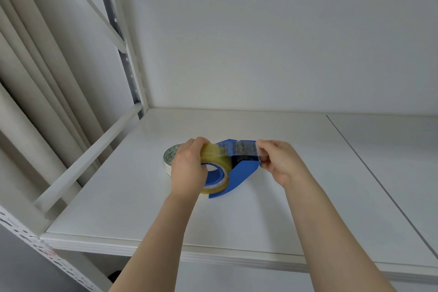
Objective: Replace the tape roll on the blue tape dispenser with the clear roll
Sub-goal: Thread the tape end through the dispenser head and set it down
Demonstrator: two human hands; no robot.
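The blue tape dispenser lies on its side on the white shelf. A clear, yellowish tape roll sits on its blue hub. My left hand grips the roll from the left and above. A strip of clear tape stretches from the roll across the dispenser's front. My right hand pinches the end of that strip between thumb and fingers. Behind my left hand a white tape roll with a printed core lies flat, partly hidden.
The shelf sits in a white metal rack with a perforated upright and a diagonal brace at the left. The back wall is white. A seam splits the shelf surface on the right. Beige curtains hang at far left.
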